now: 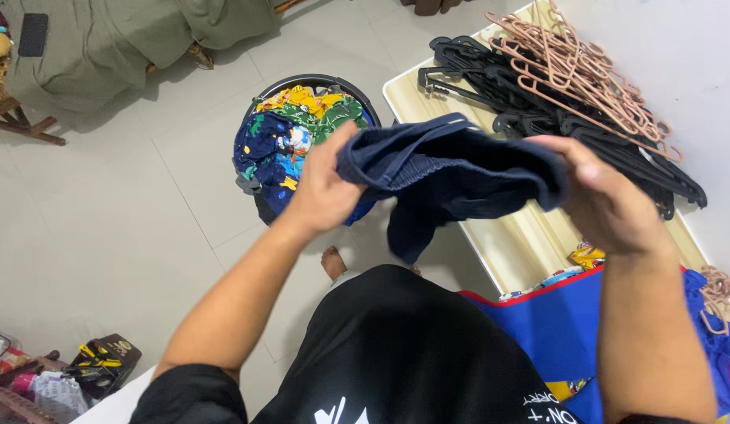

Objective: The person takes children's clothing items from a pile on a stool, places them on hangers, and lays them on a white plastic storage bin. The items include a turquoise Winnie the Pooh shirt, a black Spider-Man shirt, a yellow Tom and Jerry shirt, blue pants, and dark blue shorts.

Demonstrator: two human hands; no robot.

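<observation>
A dark navy garment (447,177) with an elastic waistband hangs between both hands above the floor and the table's near edge. My left hand (322,188) grips its left end, fingers closed on the fabric. My right hand (604,200) pinches the right end of the waistband. Part of the cloth droops below the hands. Under the left hand stands a round black basket (322,81) filled with colourful patterned clothes (290,137).
A light wooden table (522,243) at the right carries a heap of black hangers (538,102) and pink hangers (585,74). A blue cloth with red trim (553,322) lies on its near end. A draped chair (106,47) stands at the back left; clutter (67,373) sits bottom left.
</observation>
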